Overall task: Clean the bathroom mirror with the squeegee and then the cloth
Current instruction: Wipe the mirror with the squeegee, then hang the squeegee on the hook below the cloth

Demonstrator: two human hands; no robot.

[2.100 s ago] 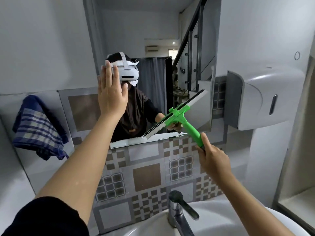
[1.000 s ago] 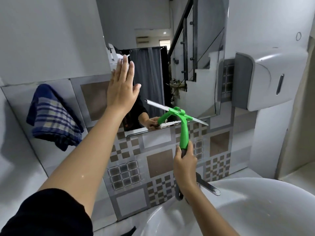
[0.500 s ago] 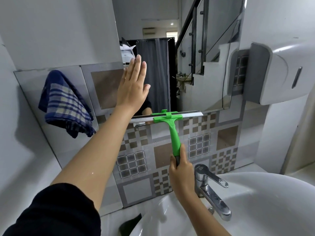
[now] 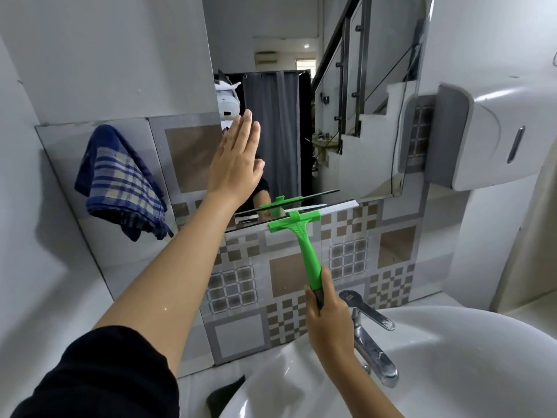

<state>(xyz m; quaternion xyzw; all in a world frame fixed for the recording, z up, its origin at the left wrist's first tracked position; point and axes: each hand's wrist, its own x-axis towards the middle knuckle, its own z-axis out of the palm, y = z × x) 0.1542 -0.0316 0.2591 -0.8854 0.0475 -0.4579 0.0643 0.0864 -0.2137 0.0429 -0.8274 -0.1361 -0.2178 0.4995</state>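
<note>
The bathroom mirror hangs on the wall above patterned tiles. My right hand grips the lower end of the green squeegee, whose white blade lies level along the mirror's bottom edge. My left hand rests flat against the mirror's lower left part, fingers together and straight, holding nothing. A blue checked cloth hangs on the wall left of the mirror, apart from both hands.
A white sink basin with a chrome tap sits below my right hand. A white dispenser juts from the wall at the right of the mirror. A dark object lies by the sink's left rim.
The squeegee has swung from tilted to level and come down to the mirror's bottom edge. My left hand stays flat on the glass. The view has shifted rightward and down.
</note>
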